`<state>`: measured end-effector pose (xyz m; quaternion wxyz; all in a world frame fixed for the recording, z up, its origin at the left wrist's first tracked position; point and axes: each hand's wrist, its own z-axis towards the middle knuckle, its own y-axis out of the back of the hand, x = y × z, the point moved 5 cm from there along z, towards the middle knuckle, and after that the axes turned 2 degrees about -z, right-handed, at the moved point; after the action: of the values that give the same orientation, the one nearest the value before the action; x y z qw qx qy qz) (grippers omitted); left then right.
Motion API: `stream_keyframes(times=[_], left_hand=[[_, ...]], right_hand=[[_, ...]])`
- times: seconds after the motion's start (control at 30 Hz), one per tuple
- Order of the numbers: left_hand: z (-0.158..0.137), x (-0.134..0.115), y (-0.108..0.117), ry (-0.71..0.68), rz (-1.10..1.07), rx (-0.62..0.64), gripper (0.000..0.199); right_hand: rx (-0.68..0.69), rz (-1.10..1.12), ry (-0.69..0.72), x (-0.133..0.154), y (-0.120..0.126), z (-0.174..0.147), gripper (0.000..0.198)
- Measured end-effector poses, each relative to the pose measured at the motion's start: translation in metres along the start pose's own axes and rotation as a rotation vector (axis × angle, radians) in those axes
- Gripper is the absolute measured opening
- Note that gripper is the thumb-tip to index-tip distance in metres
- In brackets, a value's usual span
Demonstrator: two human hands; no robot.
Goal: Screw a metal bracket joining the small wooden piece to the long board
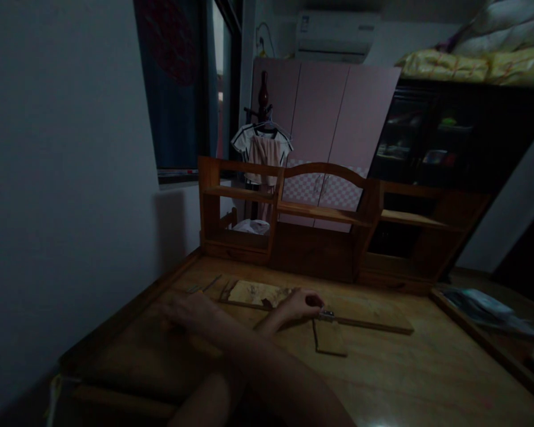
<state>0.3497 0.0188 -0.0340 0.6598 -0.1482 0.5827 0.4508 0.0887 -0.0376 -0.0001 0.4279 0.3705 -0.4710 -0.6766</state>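
The right hand (pixel 300 303) had its fingers closed on a small metal piece (pixel 326 315) by the wooden board (pixel 365 320), while the left hand (pixel 184 309) lay flat and open on the bench (pixel 418 379).

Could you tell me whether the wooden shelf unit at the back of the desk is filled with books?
No, the shelf unit shows bare wooden shelves, with only a pale bundle in its lower left compartment.

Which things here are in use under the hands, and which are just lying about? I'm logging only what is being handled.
In use:
right hand at a small metal tool
flat wooden boards
small wooden piece
left hand flat on the desk

Lying about:
thin sticks
shelf unit
white cloth
hanging clothes
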Motion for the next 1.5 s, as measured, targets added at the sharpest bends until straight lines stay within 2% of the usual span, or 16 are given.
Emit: stream_keyframes(times=[0.07,0.13,0.2,0.27,0.3,0.37,0.43,0.5,0.57,0.67,0.8,1.0,1.13,1.5], left_hand=[[0.0,0.0,0.0,0.001,0.008,-0.004,0.03],[-0.002,-0.003,0.0,0.001,-0.001,0.007,0.03],[-0.004,-0.005,0.001,0.023,0.0,0.014,0.027],[-0.006,-0.008,0.001,0.031,-0.007,0.012,0.025],[-0.007,-0.009,0.001,0.027,-0.018,0.013,0.024],[-0.006,-0.009,0.0,0.009,-0.042,0.015,0.024],[-0.004,-0.006,0.0,0.005,-0.026,0.012,0.025],[-0.002,-0.003,0.001,0.019,0.023,0.003,0.025],[0.0,-0.002,0.001,0.027,0.06,-0.001,0.026],[-0.001,-0.005,0.003,0.023,0.119,-0.001,0.027],[0.0,-0.004,0.004,0.055,0.182,-0.015,0.027],[0.001,-0.005,0.002,0.009,0.088,0.04,0.028],[0.001,-0.008,0.005,-0.015,0.183,-0.004,0.02],[-0.002,-0.016,0.003,-0.087,0.304,-0.028,0.016]], right_hand=[[-0.037,-0.023,-0.005,-0.011,0.015,-0.006,0.027],[-0.096,-0.023,-0.042,-0.027,0.042,-0.013,0.032],[-0.236,0.06,-0.078,-0.046,0.088,-0.026,0.037],[-0.401,0.186,-0.128,-0.066,0.145,-0.051,0.035],[-0.492,0.234,-0.161,-0.076,0.176,-0.069,0.032],[-0.584,0.309,-0.215,-0.092,0.231,-0.111,0.023],[-0.67,0.36,-0.306,-0.104,0.277,-0.16,0.024],[-0.712,0.379,-0.422,-0.114,0.309,-0.21,0.029],[-0.728,0.373,-0.536,-0.12,0.327,-0.256,0.034],[-0.694,0.311,-0.644,-0.123,0.335,-0.304,0.037],[-0.569,0.155,-0.741,-0.127,0.328,-0.332,0.038],[-0.387,0.081,-0.734,-0.133,0.315,-0.329,0.033],[-0.28,0.023,-0.74,-0.134,0.307,-0.323,0.029],[-0.199,-0.03,-0.715,-0.143,0.292,-0.313,0.025]])
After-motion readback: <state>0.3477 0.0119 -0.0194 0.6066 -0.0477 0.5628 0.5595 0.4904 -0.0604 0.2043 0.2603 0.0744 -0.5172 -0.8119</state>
